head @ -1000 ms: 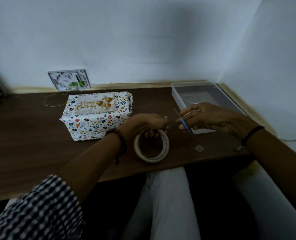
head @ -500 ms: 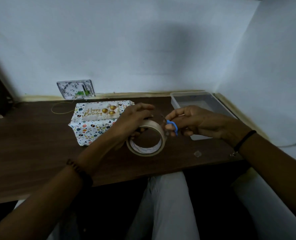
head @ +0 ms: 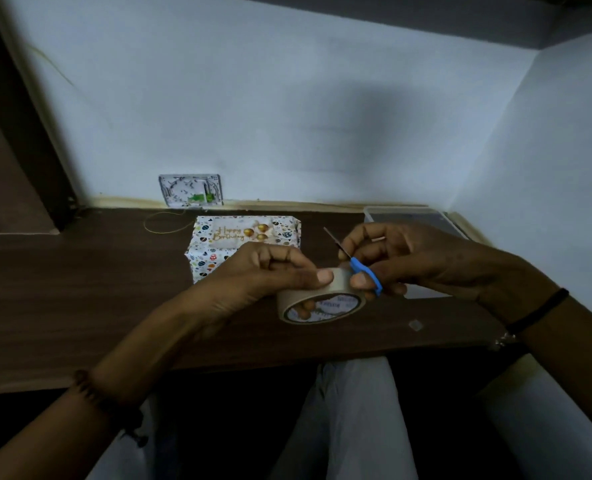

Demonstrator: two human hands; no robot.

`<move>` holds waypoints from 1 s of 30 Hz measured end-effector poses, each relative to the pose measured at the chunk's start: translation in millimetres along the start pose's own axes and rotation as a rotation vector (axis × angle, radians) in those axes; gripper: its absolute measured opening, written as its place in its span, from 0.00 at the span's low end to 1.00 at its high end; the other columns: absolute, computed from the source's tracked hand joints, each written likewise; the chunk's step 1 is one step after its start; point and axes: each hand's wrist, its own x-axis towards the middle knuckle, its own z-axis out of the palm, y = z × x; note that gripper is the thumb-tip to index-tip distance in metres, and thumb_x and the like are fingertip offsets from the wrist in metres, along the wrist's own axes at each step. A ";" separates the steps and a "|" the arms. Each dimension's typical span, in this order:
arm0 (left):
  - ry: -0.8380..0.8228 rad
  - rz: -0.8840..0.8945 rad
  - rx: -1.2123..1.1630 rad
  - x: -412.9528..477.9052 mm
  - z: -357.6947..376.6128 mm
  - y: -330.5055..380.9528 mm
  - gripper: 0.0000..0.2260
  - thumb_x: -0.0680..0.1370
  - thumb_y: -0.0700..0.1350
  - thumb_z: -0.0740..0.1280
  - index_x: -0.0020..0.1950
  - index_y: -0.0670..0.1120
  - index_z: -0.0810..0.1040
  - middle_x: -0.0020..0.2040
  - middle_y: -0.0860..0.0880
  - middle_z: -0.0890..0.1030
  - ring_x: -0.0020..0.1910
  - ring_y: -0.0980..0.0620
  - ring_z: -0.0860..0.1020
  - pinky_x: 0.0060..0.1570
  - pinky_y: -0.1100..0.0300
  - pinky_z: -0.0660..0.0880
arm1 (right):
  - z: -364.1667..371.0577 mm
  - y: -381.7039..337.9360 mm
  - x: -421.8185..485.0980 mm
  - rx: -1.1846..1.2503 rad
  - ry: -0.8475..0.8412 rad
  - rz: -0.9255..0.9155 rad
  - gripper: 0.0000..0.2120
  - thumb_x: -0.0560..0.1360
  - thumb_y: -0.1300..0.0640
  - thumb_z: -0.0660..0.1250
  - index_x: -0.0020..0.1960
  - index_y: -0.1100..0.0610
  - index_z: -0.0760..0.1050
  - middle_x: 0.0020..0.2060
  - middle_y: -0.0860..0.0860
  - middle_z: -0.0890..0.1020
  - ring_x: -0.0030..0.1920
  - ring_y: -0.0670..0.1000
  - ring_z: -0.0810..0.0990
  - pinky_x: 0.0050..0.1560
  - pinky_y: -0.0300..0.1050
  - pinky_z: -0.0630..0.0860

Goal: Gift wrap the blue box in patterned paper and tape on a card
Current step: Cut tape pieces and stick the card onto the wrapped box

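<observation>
The left hand had its grip closed round the tape roll, thumb pressed on the outer band and fingertips showing through the core. The roll was held tilted just above the surface, near its front edge. The right hand met it from the other side. Its grip was clenched on the blue-handled scissors, with the thumb tip resting against the roll right beside the left thumb. The thin blades pointed up and to the left, away from the roll. In the dim light I could not tell whether a strip of tape was lifted between the two thumbs.

Behind the left hand lay the wrapped box, covered in white patterned paper and partly hidden by the knuckles. The "Happy Birthday" card sat flat on its top. A loop of yellow thread lay to the box's left, and a small patterned sheet leaned against the wall behind. A clear plastic tray stood at the far right, behind the right hand. A small scrap of tape lay on the surface near the right wrist.
</observation>
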 end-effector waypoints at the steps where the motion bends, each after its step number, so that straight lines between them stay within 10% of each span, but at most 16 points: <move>1: -0.013 -0.001 0.036 -4.4 -4.1 0.7 0.08 0.70 0.43 0.75 0.46 0.40 0.84 0.41 0.40 0.85 0.37 0.50 0.82 0.42 0.60 0.78 | 2.9 -2.2 0.6 -0.019 -0.007 -0.003 0.15 0.71 0.68 0.73 0.55 0.61 0.74 0.37 0.50 0.85 0.33 0.46 0.78 0.26 0.33 0.70; 14: -0.105 0.006 0.002 -28.3 -20.3 7.2 0.09 0.70 0.39 0.74 0.51 0.43 0.86 0.47 0.40 0.86 0.44 0.51 0.84 0.47 0.64 0.79 | 14.1 -4.6 2.8 0.016 0.021 -0.041 0.14 0.69 0.67 0.72 0.53 0.60 0.76 0.50 0.72 0.80 0.34 0.48 0.79 0.27 0.35 0.70; 21: -0.044 -0.021 0.094 -22.7 -8.1 6.2 0.08 0.70 0.43 0.78 0.45 0.42 0.83 0.37 0.43 0.83 0.35 0.50 0.78 0.37 0.61 0.75 | 17.3 0.3 6.1 0.018 0.027 -0.021 0.16 0.68 0.66 0.72 0.54 0.62 0.75 0.40 0.57 0.84 0.33 0.48 0.80 0.25 0.33 0.71; 30: -0.103 -0.024 -0.006 -26.1 -13.2 1.3 0.09 0.71 0.37 0.74 0.51 0.42 0.86 0.47 0.41 0.86 0.42 0.50 0.83 0.45 0.63 0.80 | 14.7 -1.5 1.7 0.020 0.050 -0.014 0.16 0.67 0.66 0.72 0.53 0.61 0.75 0.47 0.63 0.83 0.34 0.47 0.81 0.26 0.35 0.71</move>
